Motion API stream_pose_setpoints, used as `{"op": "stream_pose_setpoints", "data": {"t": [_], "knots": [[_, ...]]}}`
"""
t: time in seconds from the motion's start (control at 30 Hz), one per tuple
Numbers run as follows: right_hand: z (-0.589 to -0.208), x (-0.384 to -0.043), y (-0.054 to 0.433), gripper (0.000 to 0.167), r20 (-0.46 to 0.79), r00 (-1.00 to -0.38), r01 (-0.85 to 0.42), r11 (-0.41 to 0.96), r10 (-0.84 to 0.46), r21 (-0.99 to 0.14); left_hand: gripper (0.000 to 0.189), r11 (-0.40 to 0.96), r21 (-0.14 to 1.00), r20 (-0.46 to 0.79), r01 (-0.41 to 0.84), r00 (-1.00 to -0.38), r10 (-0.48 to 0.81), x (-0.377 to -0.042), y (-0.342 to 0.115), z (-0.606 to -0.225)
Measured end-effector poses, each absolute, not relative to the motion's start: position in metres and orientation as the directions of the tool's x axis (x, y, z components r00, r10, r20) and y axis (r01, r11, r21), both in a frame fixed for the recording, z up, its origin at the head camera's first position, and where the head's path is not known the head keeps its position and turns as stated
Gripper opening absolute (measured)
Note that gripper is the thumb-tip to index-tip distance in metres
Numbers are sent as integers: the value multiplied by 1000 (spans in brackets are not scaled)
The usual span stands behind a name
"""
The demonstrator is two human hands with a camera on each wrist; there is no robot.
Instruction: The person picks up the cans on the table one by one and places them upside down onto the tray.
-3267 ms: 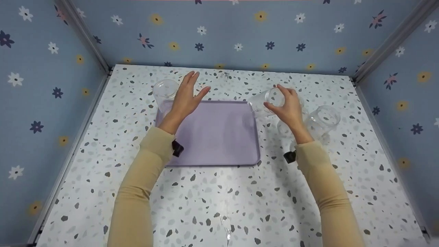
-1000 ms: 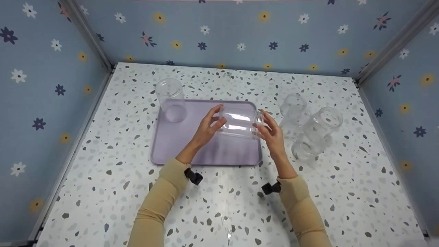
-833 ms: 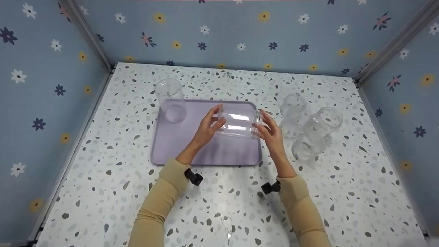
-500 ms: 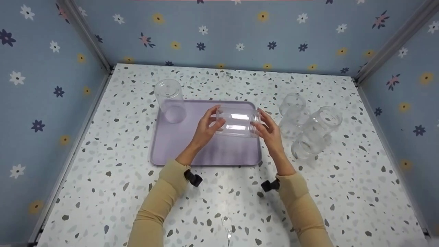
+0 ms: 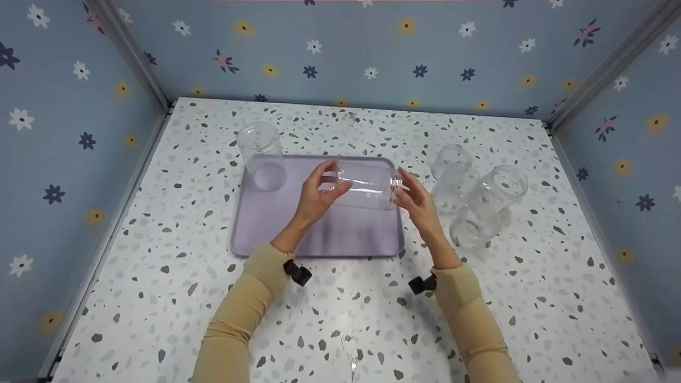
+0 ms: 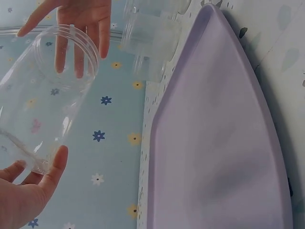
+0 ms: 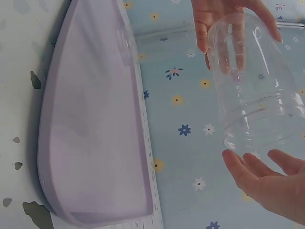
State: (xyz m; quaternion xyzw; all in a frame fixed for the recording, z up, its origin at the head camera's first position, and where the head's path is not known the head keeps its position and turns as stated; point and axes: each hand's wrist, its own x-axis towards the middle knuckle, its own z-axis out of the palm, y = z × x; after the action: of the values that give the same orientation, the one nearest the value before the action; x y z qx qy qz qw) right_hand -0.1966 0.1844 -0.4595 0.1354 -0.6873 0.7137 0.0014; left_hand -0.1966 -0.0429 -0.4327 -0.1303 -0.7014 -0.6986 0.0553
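A clear plastic jar (image 5: 367, 186) lies sideways in the air above the purple tray (image 5: 298, 239), its threaded mouth towards the right. My left hand (image 5: 315, 198) holds the base end between thumb and fingers. At the mouth end my right hand (image 5: 417, 202) has its thumb and fingertips at the rim. In the right wrist view the fingertips of the right hand (image 7: 267, 186) meet the threaded end of the jar (image 7: 257, 95). The left wrist view shows the thumb and fingers of the left hand (image 6: 28, 191) round the base.
Another clear jar (image 5: 260, 154) stands at the tray's back left corner. Right of the tray stand more clear jars (image 5: 452, 170), one of them nearer the right wall (image 5: 495, 197). Flower-patterned walls (image 5: 340, 53) enclose the speckled table (image 5: 330, 319).
Since the oldest frame, the right hand has brought the jar left over the tray and the left hand has taken its base. Lately the jar has turned a little, shifting its glare.
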Motion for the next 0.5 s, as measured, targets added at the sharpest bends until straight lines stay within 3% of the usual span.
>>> {"op": "stream_pose_setpoints", "data": {"t": [0.27,0.5], "knots": [[-463,-199,194,45,209,-970,-218,59,-123,-974,59,124,948,283,293,-954,96,-221,-49,-455],[-461,-198,202,37,195,-975,-210,147,-108,-967,67,289,926,229,245,-970,87,-233,-59,-453]]}}
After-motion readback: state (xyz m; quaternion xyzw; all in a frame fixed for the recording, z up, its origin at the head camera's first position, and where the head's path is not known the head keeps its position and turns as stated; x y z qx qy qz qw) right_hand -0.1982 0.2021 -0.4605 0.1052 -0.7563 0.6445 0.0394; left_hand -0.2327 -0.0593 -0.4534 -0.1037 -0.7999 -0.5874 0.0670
